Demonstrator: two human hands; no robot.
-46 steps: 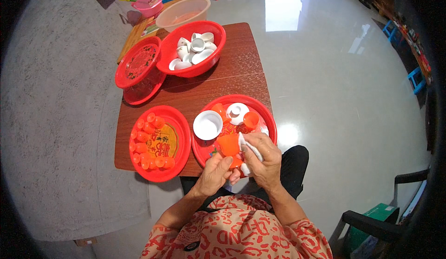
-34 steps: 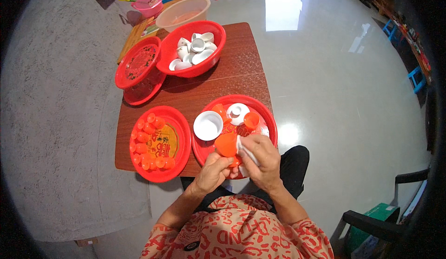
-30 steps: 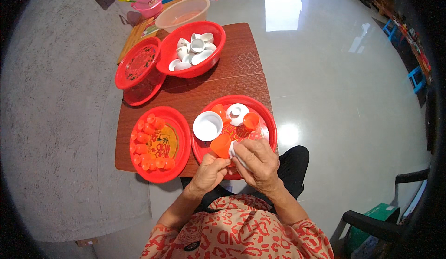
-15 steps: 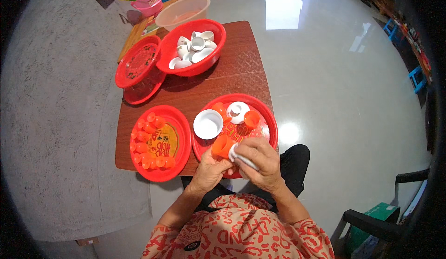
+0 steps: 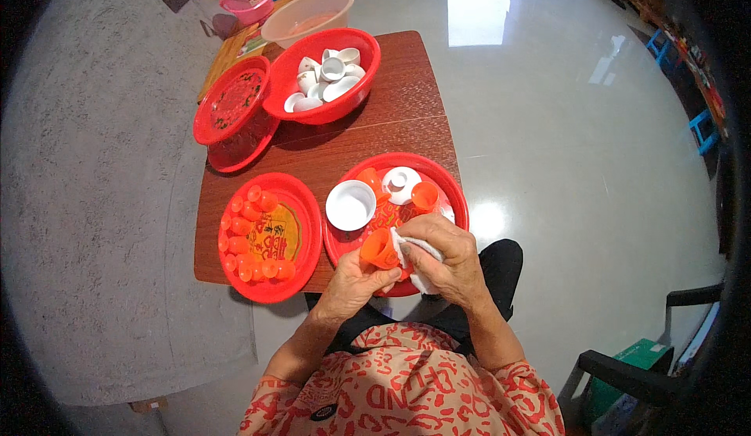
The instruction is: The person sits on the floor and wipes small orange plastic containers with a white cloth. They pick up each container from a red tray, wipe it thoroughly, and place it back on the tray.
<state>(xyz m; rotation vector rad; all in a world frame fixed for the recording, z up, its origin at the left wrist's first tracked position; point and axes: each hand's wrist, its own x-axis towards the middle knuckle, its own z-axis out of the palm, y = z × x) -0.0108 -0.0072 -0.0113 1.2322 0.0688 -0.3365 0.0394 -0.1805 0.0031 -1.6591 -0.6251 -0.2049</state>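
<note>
Over the near edge of the right red tray [image 5: 461,205], my left hand [image 5: 348,287] is closed round an orange plastic cup [image 5: 379,249], its mouth tilted up. My right hand [image 5: 450,262] grips a white cloth [image 5: 425,281], part of which presses against the cup's right side. The fingertips under the cloth are hidden. Behind my hands on that tray are a white bowl [image 5: 350,205], a white lid with a round knob [image 5: 401,185], an upright orange cup [image 5: 425,195] and another orange cup lying tipped [image 5: 370,179].
A second red tray [image 5: 311,256] on the left carries several small orange cups [image 5: 242,244]. Farther back stand a red basin [image 5: 364,100] of white cups and bowls, stacked red trays [image 5: 207,127] and a pale translucent basin [image 5: 336,14]. A black-armed chair [image 5: 630,377] is at right.
My right hand has lifted slightly and shifted right, with more cloth now hanging below it. The orange cup has turned a little in my left hand.
</note>
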